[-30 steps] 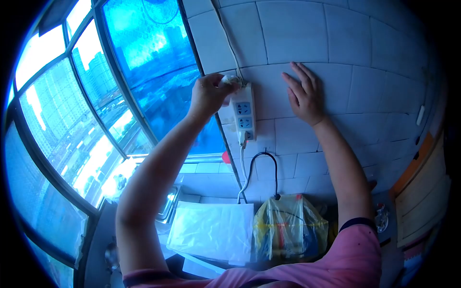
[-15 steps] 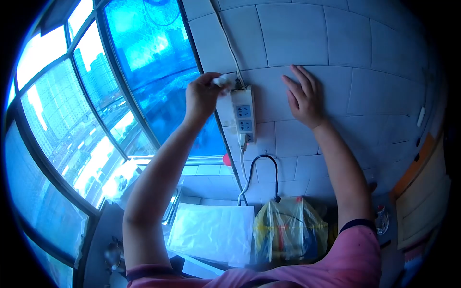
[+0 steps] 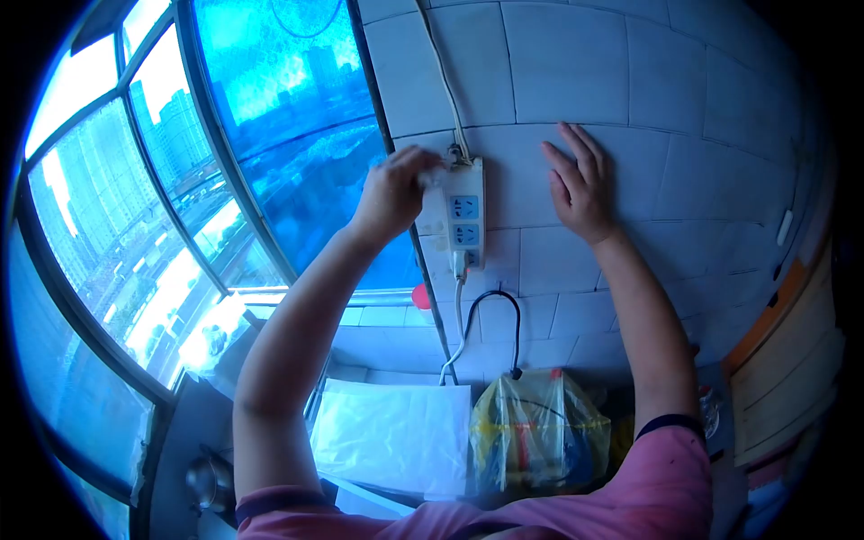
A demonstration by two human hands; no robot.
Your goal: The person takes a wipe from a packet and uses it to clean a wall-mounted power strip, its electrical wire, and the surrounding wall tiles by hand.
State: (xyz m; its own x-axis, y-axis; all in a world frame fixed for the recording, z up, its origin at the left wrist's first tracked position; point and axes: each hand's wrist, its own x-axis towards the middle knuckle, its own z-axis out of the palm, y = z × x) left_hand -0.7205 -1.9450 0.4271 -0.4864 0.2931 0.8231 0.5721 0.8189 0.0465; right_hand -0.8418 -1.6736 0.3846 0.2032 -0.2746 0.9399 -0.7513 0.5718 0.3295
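Note:
My left hand is closed at the upper left side of a white power strip fixed on the tiled wall. A small white wad, perhaps tissue or cloth, shows blurred at its fingertips, close against the strip's edge. A white plug sits in the strip's lowest socket, its cord hanging down; the sockets above it hold no plug. To the right of the strip, my right hand rests on the tiles with its fingers spread and nothing in it.
A cable runs up the wall from the strip. Windows stand to the left. Below are a white plastic-like sheet, a bundle in a yellowish clear bag with a black cord, and a metal pot at lower left.
My left hand has moved slightly down beside the strip, and the white wad is now more hidden by its fingers. My right hand stays on the wall; the view has shifted a little.

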